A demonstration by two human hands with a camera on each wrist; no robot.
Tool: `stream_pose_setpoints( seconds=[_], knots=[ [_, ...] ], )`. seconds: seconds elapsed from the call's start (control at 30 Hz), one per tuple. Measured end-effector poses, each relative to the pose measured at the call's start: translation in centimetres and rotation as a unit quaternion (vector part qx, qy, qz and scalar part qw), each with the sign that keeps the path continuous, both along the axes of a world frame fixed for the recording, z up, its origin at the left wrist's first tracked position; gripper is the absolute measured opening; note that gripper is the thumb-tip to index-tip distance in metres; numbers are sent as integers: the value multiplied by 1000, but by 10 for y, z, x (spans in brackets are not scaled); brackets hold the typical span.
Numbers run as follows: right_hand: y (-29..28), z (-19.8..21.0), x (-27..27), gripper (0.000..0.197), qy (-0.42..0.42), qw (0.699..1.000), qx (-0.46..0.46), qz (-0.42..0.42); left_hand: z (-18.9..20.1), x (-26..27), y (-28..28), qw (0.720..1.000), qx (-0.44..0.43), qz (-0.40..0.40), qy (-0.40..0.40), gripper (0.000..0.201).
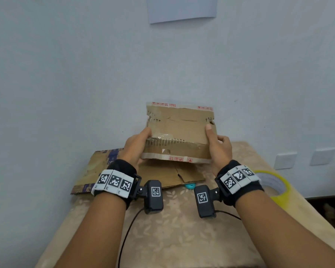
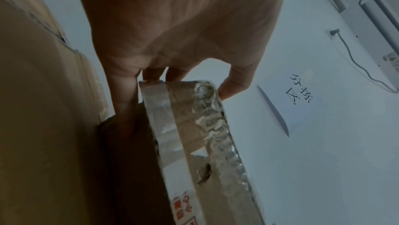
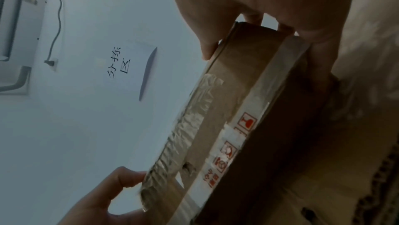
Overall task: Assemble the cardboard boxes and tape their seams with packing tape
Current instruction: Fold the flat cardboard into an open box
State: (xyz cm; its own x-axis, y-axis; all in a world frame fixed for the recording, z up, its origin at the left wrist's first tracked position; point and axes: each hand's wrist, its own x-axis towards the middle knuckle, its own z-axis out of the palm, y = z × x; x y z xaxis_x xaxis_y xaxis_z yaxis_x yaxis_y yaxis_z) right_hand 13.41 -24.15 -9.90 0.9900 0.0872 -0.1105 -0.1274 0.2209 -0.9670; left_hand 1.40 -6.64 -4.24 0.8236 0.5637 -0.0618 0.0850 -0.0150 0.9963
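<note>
A flattened, worn cardboard box (image 1: 179, 132) with old tape strips and red printed symbols is held up in the air above the table, facing me. My left hand (image 1: 136, 145) grips its left edge, thumb on the front and fingers behind. My right hand (image 1: 219, 145) grips its right edge the same way. In the left wrist view the cardboard box (image 2: 194, 140) shows edge-on with crinkled clear tape, pinched by the left hand (image 2: 172, 68). In the right wrist view the cardboard box (image 3: 233, 109) runs between the right hand (image 3: 259, 29) and the left hand (image 3: 112, 194). A roll of yellow packing tape (image 1: 273, 185) lies on the table at the right.
Another flattened cardboard sheet (image 1: 124, 171) lies on the beige patterned table (image 1: 172, 229) under the held box, reaching past the left edge. A small teal object (image 1: 190, 186) peeks from beneath it. The wall (image 1: 85, 74) stands just behind, with a paper sheet (image 1: 182, 8) stuck on it.
</note>
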Motion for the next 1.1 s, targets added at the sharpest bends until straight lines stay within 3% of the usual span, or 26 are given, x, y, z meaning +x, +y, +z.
stream_pose_setpoints(
  seconds=[0.17,0.27,0.4,0.6,0.8,1.03,1.1],
  knots=[
    [15,3,-5,52,40,995,67,55,0,-6,12,1000,-8,8,-6,29],
    [28,-1,-8,58,65,987,100,103,3,-10,20,999,-13,37,-10,42],
    [39,-8,-11,64,85,984,76,134,-2,-11,33,996,-62,64,1,57],
    [36,-8,-8,65,76,984,85,140,-5,-6,25,994,-31,93,-42,28],
    [30,-11,-8,61,69,972,181,129,-4,2,25,991,14,90,-97,30],
    [16,2,-7,30,35,965,250,64,-8,11,16,990,-50,30,-132,38],
    [10,4,-8,32,26,969,242,40,-11,15,10,991,-57,10,-122,37]
  ],
)
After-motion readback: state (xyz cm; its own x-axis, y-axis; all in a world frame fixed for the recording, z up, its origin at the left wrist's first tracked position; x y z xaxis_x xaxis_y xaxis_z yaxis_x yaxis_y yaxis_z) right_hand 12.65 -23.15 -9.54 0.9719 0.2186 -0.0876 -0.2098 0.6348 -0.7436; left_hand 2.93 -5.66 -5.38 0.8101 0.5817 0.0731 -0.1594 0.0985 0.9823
